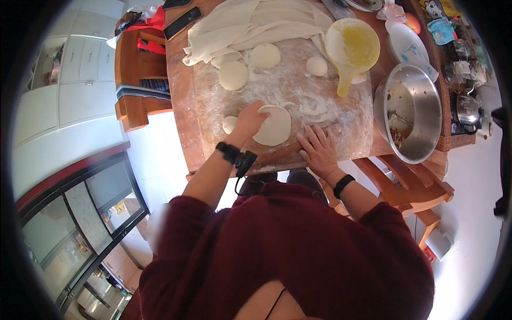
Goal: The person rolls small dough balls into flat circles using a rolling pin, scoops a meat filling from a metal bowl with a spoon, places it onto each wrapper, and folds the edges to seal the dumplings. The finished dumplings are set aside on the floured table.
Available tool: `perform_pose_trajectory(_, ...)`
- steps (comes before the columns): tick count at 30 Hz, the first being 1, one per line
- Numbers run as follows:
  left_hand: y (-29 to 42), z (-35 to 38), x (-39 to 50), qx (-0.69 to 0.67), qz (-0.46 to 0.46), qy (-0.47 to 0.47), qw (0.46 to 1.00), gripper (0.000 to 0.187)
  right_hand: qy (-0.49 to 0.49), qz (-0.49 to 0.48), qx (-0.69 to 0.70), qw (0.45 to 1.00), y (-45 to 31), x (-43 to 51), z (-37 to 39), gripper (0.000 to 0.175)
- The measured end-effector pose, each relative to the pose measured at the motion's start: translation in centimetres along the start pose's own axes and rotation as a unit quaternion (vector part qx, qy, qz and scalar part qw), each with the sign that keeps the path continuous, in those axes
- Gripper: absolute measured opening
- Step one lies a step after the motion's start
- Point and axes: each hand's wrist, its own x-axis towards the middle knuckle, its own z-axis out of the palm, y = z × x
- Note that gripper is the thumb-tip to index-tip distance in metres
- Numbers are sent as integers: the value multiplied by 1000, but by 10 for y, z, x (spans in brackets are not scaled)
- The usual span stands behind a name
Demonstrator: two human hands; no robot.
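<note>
My left hand (252, 120) holds the left edge of a flat, round dough sheet (273, 125) lying on a floured wooden board (344, 124). Under the fingers and palm of my right hand (319, 151) is a wooden rolling pin (280, 154), near the board's front edge. A small dough piece (229, 125) sits just left of my left hand, partly hidden by it. Farther back lie two thicker dough rounds (233, 76) (265, 56) and a smaller one (317, 66).
A cream cloth (260, 20) covers the board's back. On the right are a yellow handled strainer or scoop (356, 44) with flour, a steel basin (434, 116) with food remains and a white dish (404, 40). A phone (183, 23) lies back left; wooden chairs (132, 80) flank the table.
</note>
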Motion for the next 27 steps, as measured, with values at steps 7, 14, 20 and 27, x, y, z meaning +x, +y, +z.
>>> perform_pose_trajectory(7,2,3,-10,70,-13,-55,996,26,68,18,-27,997,18,112,33,47)
perform_pose_trajectory(14,0,-10,-5,-144,-108,-135,974,23,34,-75,31,996,20,-7,9,48)
perform_pose_trajectory(20,37,-57,-17,-551,-135,-70,820,43,-16,67,27,997,56,-1,-2,43)
perform_pose_trajectory(27,105,-137,-34,-698,-8,-30,716,77,112,212,134,961,129,-5,-111,28)
